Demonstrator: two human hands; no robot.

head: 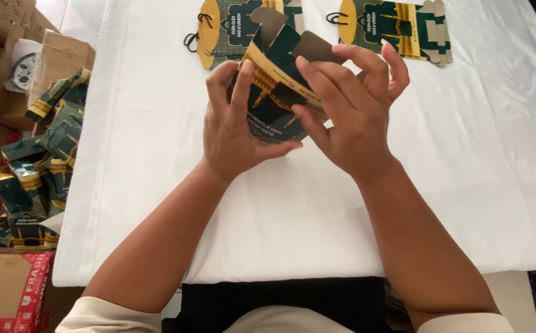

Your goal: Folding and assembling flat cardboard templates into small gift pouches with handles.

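Note:
Both hands hold one dark green and gold cardboard gift box (274,92) above a table covered in white cloth (157,154). My left hand (234,129) grips its left side, thumb under the lower edge. My right hand (348,114) grips the right side, with fingers pressing on the brown inner flaps. The box is partly folded, its flaps standing open toward the far side.
Two stacks of flat unfolded boxes lie at the table's far edge, one at the centre (231,31) and one to the right (391,24). A heap of folded green boxes (40,166) sits off the table's left side among brown cartons (3,55).

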